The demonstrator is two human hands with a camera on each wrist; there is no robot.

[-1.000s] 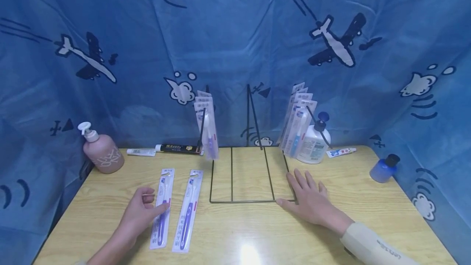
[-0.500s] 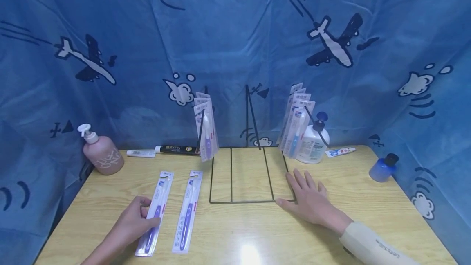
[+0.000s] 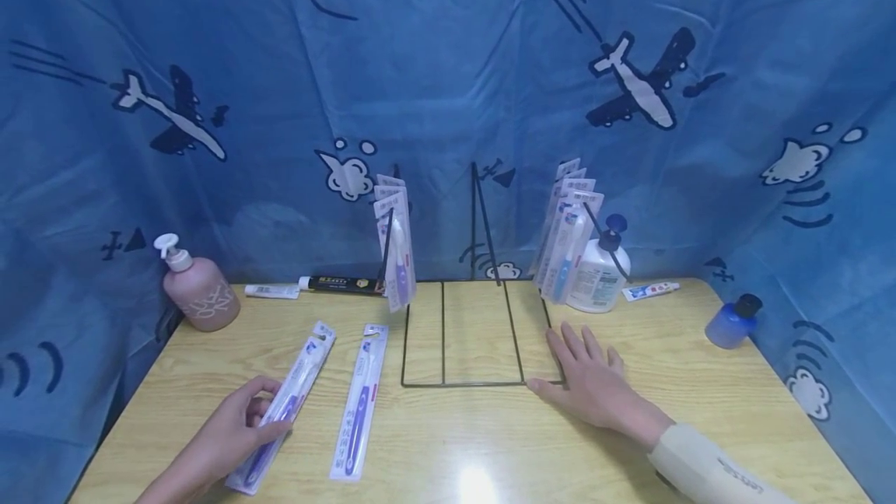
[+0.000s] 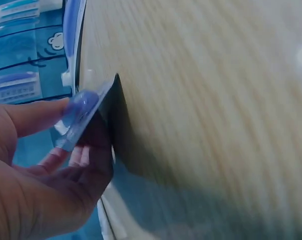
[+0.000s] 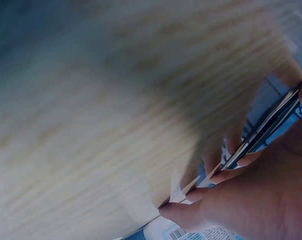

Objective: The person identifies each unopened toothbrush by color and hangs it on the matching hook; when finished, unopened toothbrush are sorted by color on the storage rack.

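My left hand point(image 3: 218, 435) pinches a packaged toothbrush point(image 3: 306, 364) with a purple handle between thumb and fingers, the pack slanting up to the right. In the left wrist view the toothbrush pack point(image 4: 79, 116) is tilted on edge over the wooden table. Just right of it, a second purple toothbrush pack point(image 3: 359, 403) lies flat. My right hand point(image 3: 593, 383) rests with spread fingers at the right front corner of a black wire rack point(image 3: 465, 385). Purple toothbrush packs point(image 3: 400, 255) hang on the rack's left arm, blue ones point(image 3: 565, 255) on its right arm; its middle arm is bare.
At the back left stand a pink pump bottle point(image 3: 203, 294), a white tube point(image 3: 271, 291) and a black toothpaste tube point(image 3: 339, 285). A white pump bottle point(image 3: 597, 278), a small toothpaste tube point(image 3: 651, 291) and a blue bottle point(image 3: 730, 323) are at right. A blue curtain point(image 3: 448, 84) surrounds the table.
My left hand has drawn the toothbrush pack left and toward me, and turned its top end to the right. The right hand has stayed in place.
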